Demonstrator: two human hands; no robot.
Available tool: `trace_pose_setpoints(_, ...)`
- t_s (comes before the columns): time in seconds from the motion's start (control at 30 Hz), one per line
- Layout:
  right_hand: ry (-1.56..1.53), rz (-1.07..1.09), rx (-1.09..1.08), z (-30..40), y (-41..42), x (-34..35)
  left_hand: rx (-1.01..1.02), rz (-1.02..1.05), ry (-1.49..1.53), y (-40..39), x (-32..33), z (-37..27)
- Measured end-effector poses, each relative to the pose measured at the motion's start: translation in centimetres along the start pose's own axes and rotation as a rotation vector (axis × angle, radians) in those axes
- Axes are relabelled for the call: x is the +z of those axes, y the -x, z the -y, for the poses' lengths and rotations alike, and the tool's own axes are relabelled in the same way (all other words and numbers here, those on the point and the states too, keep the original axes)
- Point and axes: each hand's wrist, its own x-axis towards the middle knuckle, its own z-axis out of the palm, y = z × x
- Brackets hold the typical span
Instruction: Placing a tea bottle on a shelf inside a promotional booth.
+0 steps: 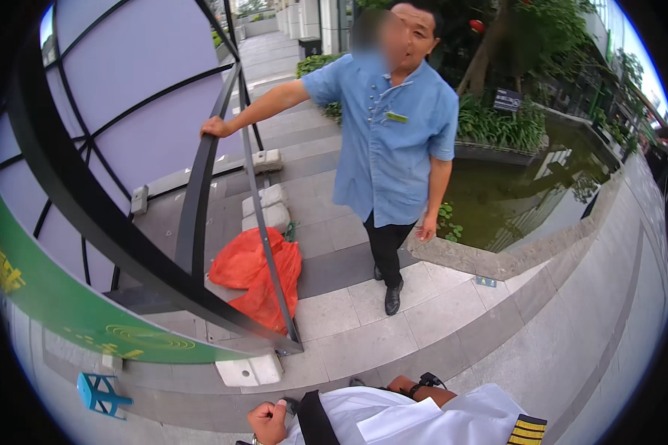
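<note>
At the bottom edge, my left hand is curled into a loose fist with the thumb on top. Nothing shows inside it, and a watch sits at its wrist. My right hand hangs by my front, partly hidden by my white shirt. A black strapped device is on that wrist. Facing me is a person in a blue short-sleeved shirt; one hand rests on a dark metal frame bar, while the other hangs down. Neither of my hands touches the frame.
A green printed panel fronts the frame, with white weight blocks at its foot. Behind the bars lies an orange-red sack. A blue plastic stool is at lower left. To the right, a stone rim edges a pond.
</note>
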Motion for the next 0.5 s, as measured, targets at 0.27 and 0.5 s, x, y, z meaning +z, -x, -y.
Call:
trace_pose_setpoints(0.27, -0.019, 0.199, 0.065, -4.2, -3.1, -1.4, 0.653, 0.021, -0.051, -2.8, -4.4, -17.1)
trace_pose_setpoints(0.5, -0.404, 0.098, 0.153, 9.4, -6.1, -9.9, 1.273, -0.055, -0.038, 2.9, -8.3, -25.7)
